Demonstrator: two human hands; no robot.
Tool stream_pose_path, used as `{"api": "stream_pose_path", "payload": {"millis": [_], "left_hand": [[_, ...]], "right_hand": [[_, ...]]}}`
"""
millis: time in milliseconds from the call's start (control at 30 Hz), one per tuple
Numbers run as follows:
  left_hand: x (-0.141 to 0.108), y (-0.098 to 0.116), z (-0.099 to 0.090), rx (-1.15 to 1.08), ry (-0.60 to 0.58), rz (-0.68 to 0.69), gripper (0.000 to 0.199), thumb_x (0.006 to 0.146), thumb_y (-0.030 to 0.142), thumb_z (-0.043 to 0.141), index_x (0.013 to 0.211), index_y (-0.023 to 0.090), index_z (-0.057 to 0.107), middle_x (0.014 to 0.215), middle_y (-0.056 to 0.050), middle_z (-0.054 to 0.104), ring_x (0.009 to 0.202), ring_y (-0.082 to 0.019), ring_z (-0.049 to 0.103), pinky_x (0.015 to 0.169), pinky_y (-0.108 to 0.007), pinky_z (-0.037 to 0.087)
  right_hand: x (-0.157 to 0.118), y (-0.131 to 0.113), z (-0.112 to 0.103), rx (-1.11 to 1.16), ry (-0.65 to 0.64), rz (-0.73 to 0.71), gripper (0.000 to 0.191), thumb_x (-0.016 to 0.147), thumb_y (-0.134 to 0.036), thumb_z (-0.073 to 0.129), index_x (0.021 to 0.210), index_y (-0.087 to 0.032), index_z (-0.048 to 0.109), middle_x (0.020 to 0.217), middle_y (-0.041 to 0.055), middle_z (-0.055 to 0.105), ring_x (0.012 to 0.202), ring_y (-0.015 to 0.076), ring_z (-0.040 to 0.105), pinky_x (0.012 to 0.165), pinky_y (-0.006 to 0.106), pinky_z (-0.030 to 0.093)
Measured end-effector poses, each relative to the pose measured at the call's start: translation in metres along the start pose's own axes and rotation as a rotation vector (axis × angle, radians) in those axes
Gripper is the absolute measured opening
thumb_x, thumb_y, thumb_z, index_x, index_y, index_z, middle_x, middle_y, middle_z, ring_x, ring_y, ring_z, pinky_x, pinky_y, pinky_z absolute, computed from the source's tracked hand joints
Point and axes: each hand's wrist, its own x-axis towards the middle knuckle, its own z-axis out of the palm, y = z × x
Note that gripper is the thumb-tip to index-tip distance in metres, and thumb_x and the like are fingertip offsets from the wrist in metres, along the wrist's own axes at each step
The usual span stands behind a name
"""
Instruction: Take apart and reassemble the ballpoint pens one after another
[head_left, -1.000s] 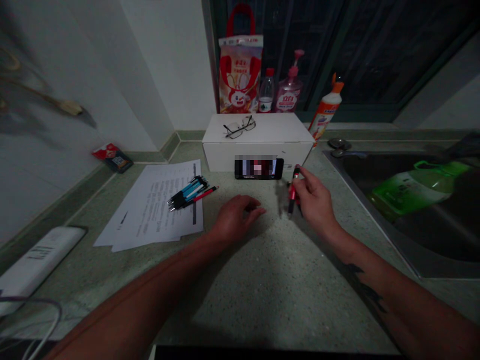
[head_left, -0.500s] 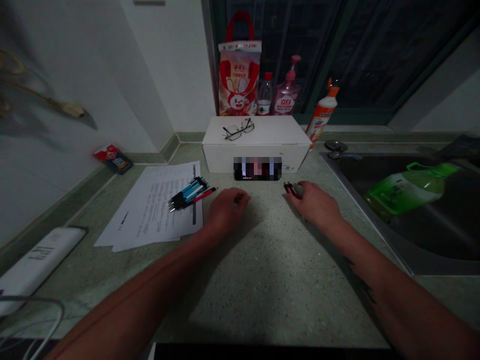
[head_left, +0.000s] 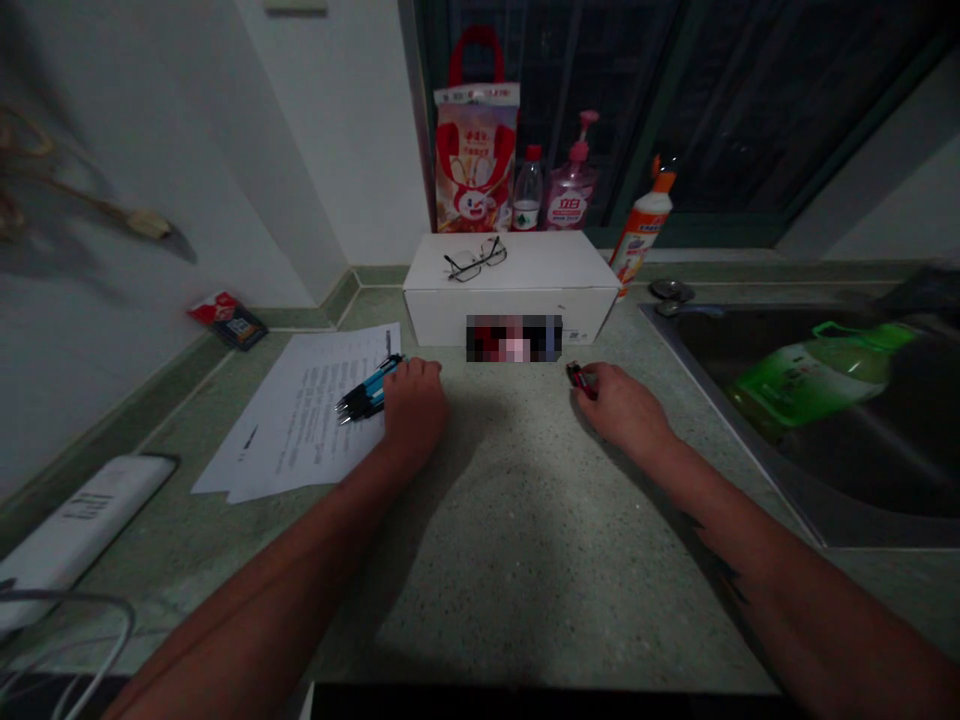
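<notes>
My left hand (head_left: 415, 408) is over the right end of a bundle of black and blue pens (head_left: 364, 392), fingers curled down out of sight. What they grip there is hidden. The pens lie on printed paper sheets (head_left: 292, 425). On the right, my right hand (head_left: 624, 408) is closed around red-and-black pens (head_left: 580, 379), whose ends stick out past the fingers. A phone-like object (head_left: 514, 340), its screen blurred out, leans against the front of a white box (head_left: 435, 312) between and beyond my hands.
Glasses (head_left: 477, 260) rest on the box. Behind it stand a red bag (head_left: 475, 165), a small bottle (head_left: 528, 190), a pink pump bottle (head_left: 570, 195) and an orange-capped bottle (head_left: 643, 230). A green jug (head_left: 817, 375) lies in the sink (head_left: 885, 490). A white power strip (head_left: 86, 525) is at left.
My left hand has moved left from the bare counter onto the pens and now covers the red pen. My right hand stays near its place, still holding its pens.
</notes>
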Motion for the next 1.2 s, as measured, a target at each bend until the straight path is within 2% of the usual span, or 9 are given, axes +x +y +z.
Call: {"api": "stream_pose_path", "payload": {"millis": [167,433,633,900,1067,1200], "left_hand": [[0.002,-0.002,-0.002,0.043,-0.057,0.019,0.038,0.099,0.010,0.037,0.116,0.013,0.071,0.115,-0.018,0.071,0.107,-0.034,0.061,0.090,-0.045,0.042],[-0.003,0.014,-0.001,-0.164,-0.090,0.194,0.031,0.099,0.011,0.047,0.114,0.017,0.073,0.114,-0.013,0.072,0.110,-0.030,0.063,0.093,-0.043,0.045],[-0.010,0.020,-0.011,-0.101,-0.087,0.134,0.028,0.095,0.016,0.054,0.117,0.011,0.071,0.113,-0.017,0.071,0.109,-0.034,0.062,0.093,-0.046,0.045],[-0.008,0.022,-0.009,-0.145,-0.135,0.192,0.024,0.098,0.016,0.051,0.108,0.015,0.073,0.110,-0.013,0.071,0.108,-0.030,0.063,0.092,-0.042,0.044],[-0.012,0.025,-0.012,-0.123,-0.126,0.182,0.022,0.096,0.020,0.056,0.109,0.014,0.073,0.110,-0.014,0.070,0.108,-0.031,0.062,0.092,-0.043,0.045],[-0.014,0.026,-0.014,-0.130,-0.159,0.183,0.024,0.096,0.017,0.054,0.111,0.014,0.073,0.111,-0.014,0.070,0.107,-0.030,0.063,0.092,-0.042,0.044]], "right_hand": [[-0.002,-0.004,0.000,0.016,-0.029,-0.002,0.041,0.097,-0.033,0.055,0.131,-0.013,0.066,0.119,0.0203,0.073,0.097,0.0337,0.072,0.080,0.041,0.051],[-0.004,-0.005,0.005,0.052,0.005,-0.041,0.040,0.096,-0.033,0.055,0.128,-0.013,0.067,0.116,0.0200,0.073,0.094,0.0330,0.072,0.078,0.042,0.051],[-0.003,-0.003,0.007,0.024,0.014,-0.037,0.038,0.097,-0.033,0.054,0.127,-0.014,0.067,0.117,0.0197,0.074,0.093,0.0316,0.073,0.077,0.039,0.051],[-0.007,-0.011,-0.005,-0.076,-0.049,0.013,0.038,0.100,-0.039,0.050,0.126,-0.016,0.067,0.113,0.0179,0.075,0.091,0.0330,0.074,0.070,0.039,0.050],[-0.010,-0.015,-0.011,-0.123,-0.059,0.034,0.044,0.100,-0.047,0.051,0.129,-0.016,0.065,0.118,0.0176,0.074,0.095,0.0344,0.074,0.069,0.040,0.051],[-0.011,-0.016,-0.013,-0.148,-0.076,0.032,0.043,0.102,-0.047,0.047,0.124,-0.017,0.067,0.114,0.0159,0.075,0.094,0.0333,0.074,0.068,0.038,0.049]]}}
